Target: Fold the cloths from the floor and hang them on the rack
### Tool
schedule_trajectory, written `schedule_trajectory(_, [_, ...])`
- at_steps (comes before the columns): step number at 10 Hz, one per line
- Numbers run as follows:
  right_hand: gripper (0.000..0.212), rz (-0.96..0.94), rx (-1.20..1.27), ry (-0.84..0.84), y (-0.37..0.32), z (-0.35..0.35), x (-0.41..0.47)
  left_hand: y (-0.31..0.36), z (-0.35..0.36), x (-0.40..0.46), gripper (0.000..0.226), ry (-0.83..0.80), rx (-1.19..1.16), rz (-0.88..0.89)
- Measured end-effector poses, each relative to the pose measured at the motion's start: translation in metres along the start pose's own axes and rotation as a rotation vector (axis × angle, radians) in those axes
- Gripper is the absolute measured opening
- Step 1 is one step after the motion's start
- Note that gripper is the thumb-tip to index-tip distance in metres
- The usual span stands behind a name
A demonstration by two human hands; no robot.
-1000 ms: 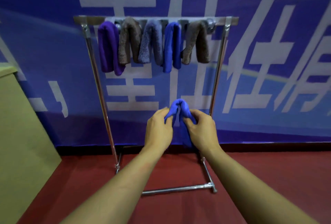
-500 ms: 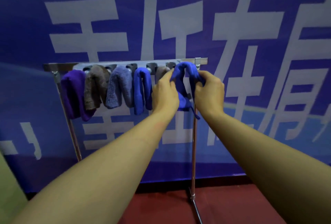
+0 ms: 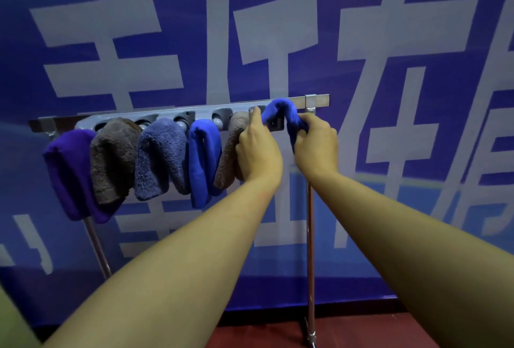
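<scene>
- At the right end of the rack's top bar (image 3: 317,100), you hold a folded bright blue cloth (image 3: 281,109) arched over the bar, just beside the right upright (image 3: 310,236).
- Your left hand (image 3: 258,152) grips the cloth's left side, fingers curled round it, with the back of the hand toward you.
- Your right hand (image 3: 315,147) bunches the cloth's right side, fingers (image 3: 303,132) closed on the fabric below the bar.
- Along the bar toward its left end, five more cloths hang folded over the grey holder (image 3: 200,115): a purple cloth (image 3: 71,175) at the far left, then a brown cloth (image 3: 111,158), a fuzzy grey-blue cloth (image 3: 160,158), a blue cloth (image 3: 203,161) and a tan cloth (image 3: 232,150).
- The tan cloth touches the back of your left hand and is partly hidden by it.
- Neighbouring cloths touch or overlap each other.
- Behind the rack stands a blue banner (image 3: 417,13) with large pale characters.
- Below the banner, at the lower right, a strip of red floor (image 3: 264,336) shows, where the right upright meets its base.
</scene>
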State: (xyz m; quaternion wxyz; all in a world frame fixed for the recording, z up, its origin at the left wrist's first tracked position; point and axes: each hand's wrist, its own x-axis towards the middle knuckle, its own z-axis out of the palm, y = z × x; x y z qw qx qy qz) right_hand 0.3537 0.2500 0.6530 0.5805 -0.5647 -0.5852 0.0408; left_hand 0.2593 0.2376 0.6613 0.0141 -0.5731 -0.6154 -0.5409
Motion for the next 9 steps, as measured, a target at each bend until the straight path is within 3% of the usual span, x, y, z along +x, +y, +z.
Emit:
schedule_trajectory(2, [0.039,0.038,0.039,-0.063,0.028,0.01,-0.018,-0.034,0.025,-0.021,0.051,-0.083,0.044,0.005])
schedule_trajectory(5, [0.015,0.022,0.013,-0.161,0.033,0.0,-0.031,-0.044,0.016,-0.038,0.011,-0.272,-0.097,-0.079])
schedule_trajectory(6, [0.016,0.029,0.019,-0.187,0.031,-0.004,-0.039,-0.045,0.011,-0.042,0.012,-0.314,-0.104,-0.084])
schedule_trajectory(8, [0.062,0.089,-0.01,-0.205,0.023,-0.016,-0.053,-0.047,-0.011,-0.051,0.024,-0.376,-0.029,-0.104])
schedule_trajectory(9, [0.062,0.095,-0.001,-0.172,0.015,-0.023,-0.058,-0.044,-0.027,-0.05,0.029,-0.304,-0.051,-0.104])
